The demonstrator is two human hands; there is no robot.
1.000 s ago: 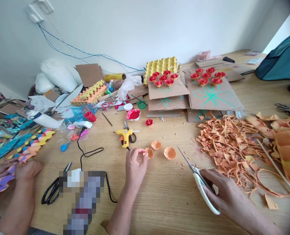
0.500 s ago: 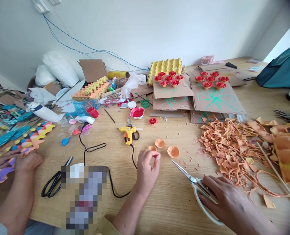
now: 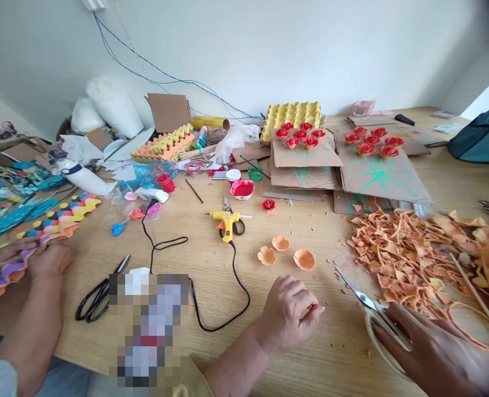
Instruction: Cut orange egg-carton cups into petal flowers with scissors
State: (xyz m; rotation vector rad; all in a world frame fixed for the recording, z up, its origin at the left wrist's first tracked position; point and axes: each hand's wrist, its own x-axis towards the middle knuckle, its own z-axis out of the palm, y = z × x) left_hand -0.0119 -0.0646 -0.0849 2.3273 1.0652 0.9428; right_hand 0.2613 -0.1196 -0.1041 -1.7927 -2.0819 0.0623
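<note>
My left hand (image 3: pixel 288 317) is closed just above the table, its fingers curled inward; whatever they may hold is hidden. At the right, my right hand (image 3: pixel 430 342) grips a pair of scissors (image 3: pixel 366 300) by the pale handles, blades pointing away to the left. Beyond my left hand lie three orange petal-shaped cups: a scalloped one (image 3: pixel 266 255), another (image 3: pixel 281 243) behind it, and a rounder one (image 3: pixel 304 259). Orange scraps (image 3: pixel 393 248) are heaped past the scissors.
A yellow glue gun (image 3: pixel 226 220) rests on other scissors, its cord curving toward me. Red paint fills a dish (image 3: pixel 242 189) near one red flower (image 3: pixel 268 205). More red flowers stand on cardboard (image 3: pixel 380 176). At left, a co-worker's hands (image 3: pixel 49 259) hold a painted strip.
My left hand has moved right and nearer me, away from the orange cups, uncovering the scalloped one. My right hand and the scissors have shifted slightly right in view.
</note>
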